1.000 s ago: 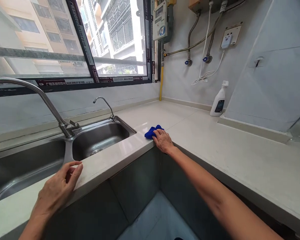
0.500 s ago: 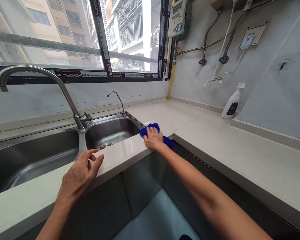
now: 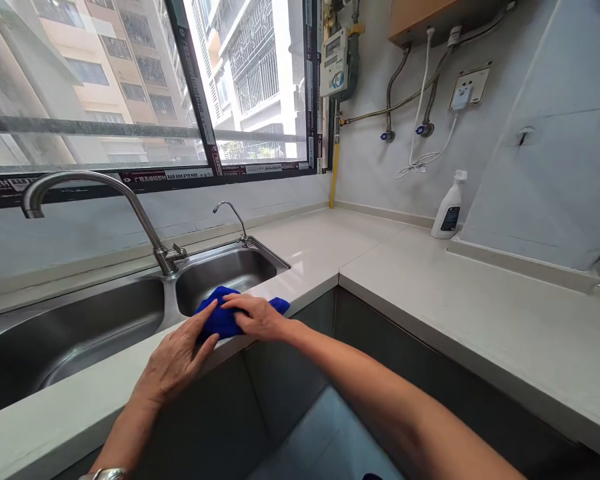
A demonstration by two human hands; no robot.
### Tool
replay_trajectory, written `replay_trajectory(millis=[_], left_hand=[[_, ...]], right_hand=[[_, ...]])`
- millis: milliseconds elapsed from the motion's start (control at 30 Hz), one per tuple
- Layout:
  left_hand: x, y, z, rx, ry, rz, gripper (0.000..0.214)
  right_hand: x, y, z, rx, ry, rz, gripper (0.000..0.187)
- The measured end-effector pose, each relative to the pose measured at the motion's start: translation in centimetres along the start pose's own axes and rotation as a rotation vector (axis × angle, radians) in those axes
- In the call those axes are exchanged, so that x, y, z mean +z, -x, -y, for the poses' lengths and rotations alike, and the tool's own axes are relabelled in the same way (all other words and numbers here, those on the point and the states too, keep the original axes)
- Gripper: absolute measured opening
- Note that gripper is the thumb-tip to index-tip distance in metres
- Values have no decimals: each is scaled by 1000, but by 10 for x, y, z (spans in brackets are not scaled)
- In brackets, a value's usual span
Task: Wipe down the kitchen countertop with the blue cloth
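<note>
A blue cloth (image 3: 221, 321) lies bunched on the front strip of the white counter (image 3: 75, 393), beside the small basin of the double sink (image 3: 171, 300). My right hand (image 3: 260, 319) is on top of it, gripping and pressing it down, and a corner of the cloth sticks out past the knuckles. At the cloth's left side is my left hand (image 3: 173, 363), thumb and fingers apart. Its fingertips reach the cloth's edge without closing around it.
A large curved faucet (image 3: 145, 220) and a slim tap (image 3: 237, 217) rise behind the sink. The white spray bottle (image 3: 449, 207) stands against the right wall. Dark cabinet fronts (image 3: 300, 347) run below the counter edge.
My right hand has drawn the blue cloth leftward and nearer, from the counter corner to beside the small basin. My left hand has its fingers stretched further, now at the cloth. The view has shifted.
</note>
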State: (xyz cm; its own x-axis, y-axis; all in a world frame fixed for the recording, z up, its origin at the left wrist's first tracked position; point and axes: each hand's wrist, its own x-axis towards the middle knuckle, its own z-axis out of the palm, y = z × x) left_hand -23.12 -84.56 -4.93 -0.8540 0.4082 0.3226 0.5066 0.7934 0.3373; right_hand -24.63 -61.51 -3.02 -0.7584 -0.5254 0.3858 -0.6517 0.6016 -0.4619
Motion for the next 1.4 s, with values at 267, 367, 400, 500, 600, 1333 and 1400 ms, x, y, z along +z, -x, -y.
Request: replay_trajectory(millis=[267,367,400,500,600,1333,1400], left_hand=[[-6,-10,0,-21,18,-7,72],[-5,-21,-9,-97,-32,54,70],[-2,-26,-17,-108,-63,81,69],[13,-37,-48,-178,-258,160,69],[32,-44,-79,-303,-494,163,70],[163,-239,-222,-173,-264,290,67],[172,-255,-230,-181,-242,303,65]], right_hand=[[-113,186,-93,43,657,226,55],[-153,245,-112,206,661,285,48],[-163,260,-113,201,622,306,45],[-185,291,-106,113,478,337,39],[-194,303,-97,127,358,308,35],[-184,293,-107,207,210,204,25],[-183,291,-109,214,191,197,25]])
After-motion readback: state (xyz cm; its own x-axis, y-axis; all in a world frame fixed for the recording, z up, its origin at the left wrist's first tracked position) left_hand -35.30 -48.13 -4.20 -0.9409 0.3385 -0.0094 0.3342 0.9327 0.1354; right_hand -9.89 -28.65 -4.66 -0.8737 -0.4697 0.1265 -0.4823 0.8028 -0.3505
